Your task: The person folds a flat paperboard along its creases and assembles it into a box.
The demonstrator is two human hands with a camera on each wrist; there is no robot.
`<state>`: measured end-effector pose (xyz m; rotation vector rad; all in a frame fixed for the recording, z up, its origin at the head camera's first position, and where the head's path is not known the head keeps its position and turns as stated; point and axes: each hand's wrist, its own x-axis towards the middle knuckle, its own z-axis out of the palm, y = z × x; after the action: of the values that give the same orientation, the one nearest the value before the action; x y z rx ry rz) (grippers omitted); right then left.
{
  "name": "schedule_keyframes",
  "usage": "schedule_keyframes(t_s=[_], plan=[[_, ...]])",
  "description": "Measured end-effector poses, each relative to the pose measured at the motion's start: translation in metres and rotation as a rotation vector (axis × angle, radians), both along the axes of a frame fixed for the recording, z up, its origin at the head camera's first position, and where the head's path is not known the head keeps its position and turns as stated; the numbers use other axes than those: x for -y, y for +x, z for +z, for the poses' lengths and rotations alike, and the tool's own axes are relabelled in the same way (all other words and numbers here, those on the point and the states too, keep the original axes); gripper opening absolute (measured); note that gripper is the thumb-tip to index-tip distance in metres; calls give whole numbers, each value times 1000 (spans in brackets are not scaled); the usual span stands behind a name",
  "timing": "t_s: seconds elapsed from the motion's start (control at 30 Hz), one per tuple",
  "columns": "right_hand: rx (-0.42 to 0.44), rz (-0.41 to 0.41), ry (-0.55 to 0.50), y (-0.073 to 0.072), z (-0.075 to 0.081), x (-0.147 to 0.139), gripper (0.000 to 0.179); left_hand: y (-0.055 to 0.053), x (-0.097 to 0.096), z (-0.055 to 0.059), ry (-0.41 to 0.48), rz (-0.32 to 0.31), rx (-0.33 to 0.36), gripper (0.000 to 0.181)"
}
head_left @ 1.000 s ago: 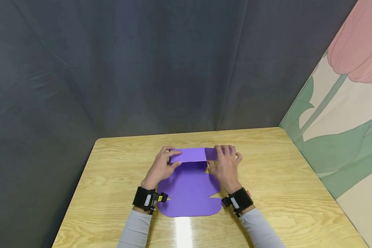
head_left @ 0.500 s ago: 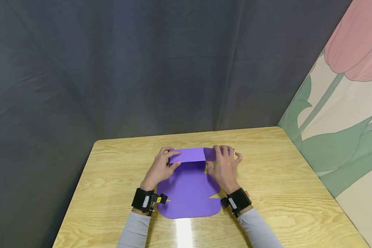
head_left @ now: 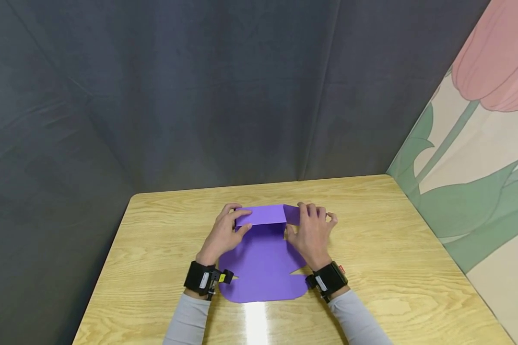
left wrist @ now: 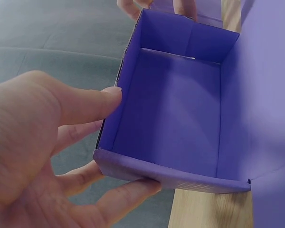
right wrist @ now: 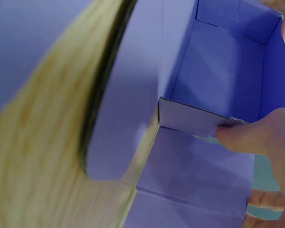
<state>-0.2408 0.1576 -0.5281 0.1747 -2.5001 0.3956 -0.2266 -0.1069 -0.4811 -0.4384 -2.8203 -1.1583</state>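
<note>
A purple cardboard box [head_left: 261, 215], partly folded, stands on the table with its long lid [head_left: 265, 268] spread toward me. My left hand [head_left: 222, 235] grips the box's left end; in the left wrist view its thumb lies on one wall's rim and other fingers bear on the end wall. At the right end, my right hand [head_left: 314, 235] holds an outward side flap [head_left: 291, 214]. The right wrist view shows its thumb against the short end wall [right wrist: 190, 116], while fingers curl at the far edge of the unfolded flap [right wrist: 197, 161].
The wood-grain table [head_left: 414, 268] extends on both sides of the box. A dark curtain [head_left: 224, 96] hangs behind it, and a wall covering printed with a pink tulip [head_left: 496, 62] stands at the right. Black camera bands are strapped on both wrists.
My right hand has shifted very slightly left, and the right side flap now angles a little more steeply. My left hand keeps its place on the box.
</note>
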Motion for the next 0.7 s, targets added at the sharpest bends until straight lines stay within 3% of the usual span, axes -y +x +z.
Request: schedule_keyframes(t_s=[0.2, 0.53, 0.7], plan=[[26, -27, 24, -2, 7, -3, 62, -3, -2, 1, 8, 8, 4, 39], [85, 6, -14, 1, 19, -9, 21, -7, -2, 0, 16, 6, 16, 39], [156, 16, -69, 2, 22, -13, 12, -9, -4, 1, 15, 0, 17, 40]])
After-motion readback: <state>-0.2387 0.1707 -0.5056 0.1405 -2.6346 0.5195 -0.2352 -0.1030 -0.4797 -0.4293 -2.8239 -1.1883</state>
